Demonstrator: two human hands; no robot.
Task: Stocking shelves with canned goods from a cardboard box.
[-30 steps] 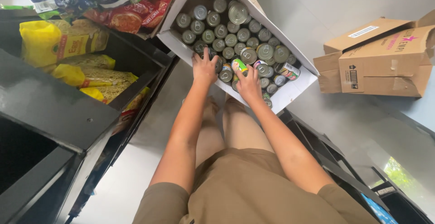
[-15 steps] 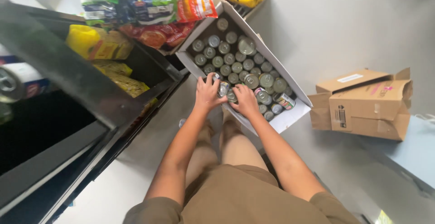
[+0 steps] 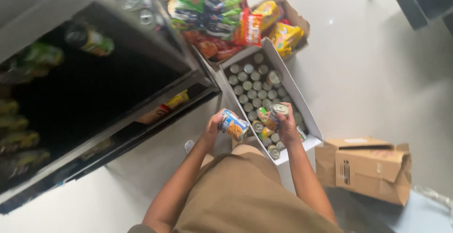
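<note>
Here, cans in hand: two tins are up out of the box, one in each hand, both held above the near end of the white box.
Left can point(image 3: 234, 125): blue and orange label, lying nearly on its side, long axis running from lower left to upper right; the left hand point(image 3: 214, 128) is wrapped around its near end, fingers closed on it.
Right can point(image 3: 275, 114): yellow-green label, tilted with its silver lid up and away from the body; the right hand point(image 3: 288, 124) grips it from the right side, fingers closed around the wall.
Relation between cans: near each other, apart, with a small gap between them; the left one sits slightly lower.
White box point(image 3: 302, 102): long tray running away from the body toward the upper left, still filled with rows of upright cans point(image 3: 249, 87) showing their lids; the hands hang over its near corner.
Shelf unit point(image 3: 118, 91): dark metal, to the left of the hands, the left hand being the nearer one; its front edges slope down toward the box, and a few packets lie inside.
Snack packets point(image 3: 222, 20): piled in a carton beyond the far end of the box.
Brown carton point(image 3: 368, 167): on the floor to the right, well apart from the right hand.
Open room: pale floor point(image 3: 377, 72) lies bare to the right of the box.
</note>
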